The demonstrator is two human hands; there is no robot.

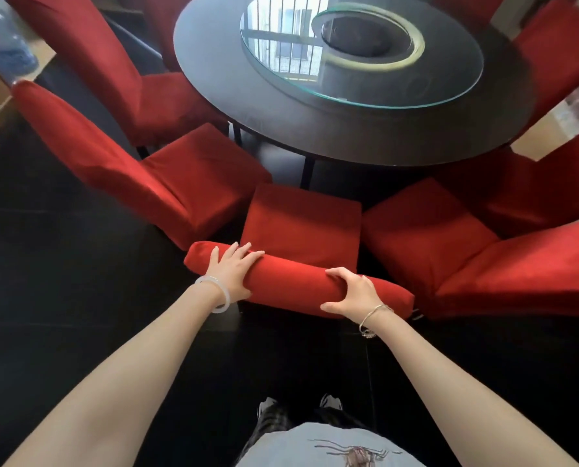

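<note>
Left hand (230, 273) and right hand (355, 294) both clamped on the chair (301, 224) back, with the seat just short of the table (214, 79) — so I reckon the push-in's mostly left.

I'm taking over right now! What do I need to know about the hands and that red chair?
Left hand: holds the top of the red chair, near its left end.
Right hand: grips the same top, near its right end.
Chair: on the floor, facing the round table, seat not under it.
Done: both hands have hold.
Left: probably slide it in or out; which one doesn't show.
</note>
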